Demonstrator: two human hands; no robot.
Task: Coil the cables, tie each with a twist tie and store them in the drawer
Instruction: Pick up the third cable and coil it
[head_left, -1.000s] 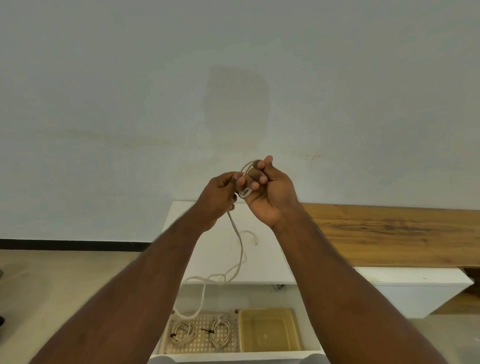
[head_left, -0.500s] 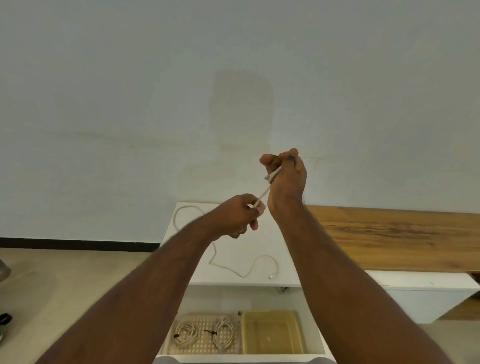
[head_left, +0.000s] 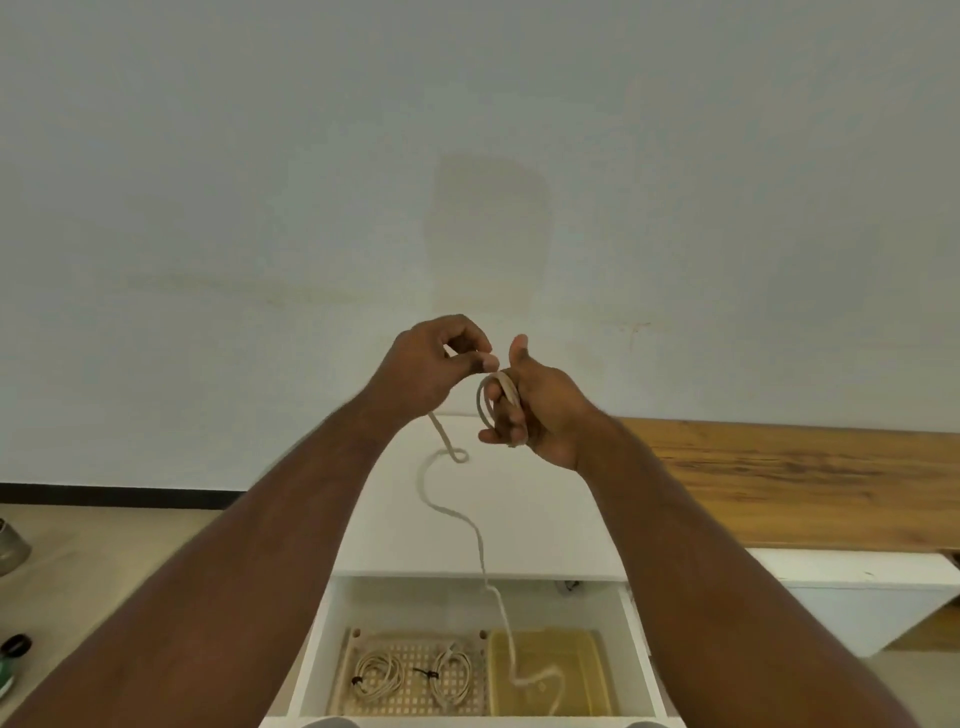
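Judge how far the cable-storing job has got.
Done: two tied coils lie in the open drawer. In hand: the right hand holds the first loops of a cable; the left hand feeds it. Left: finish coiling, tie, store.

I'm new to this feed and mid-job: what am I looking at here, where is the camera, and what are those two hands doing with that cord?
There is no machine here. A person wears one wide-angle camera on the head, looking forward and down along both arms. The right hand has a few loops of the pale cable coiled round its fingers. The left hand pinches the same cable beside those loops; the loose length hangs down into the open white drawer. Its tail lies in the yellowish tray. Beside that, a perforated tray holds two coiled cables, each with a dark tie. Behind stand a white cabinet top and a wooden surface.
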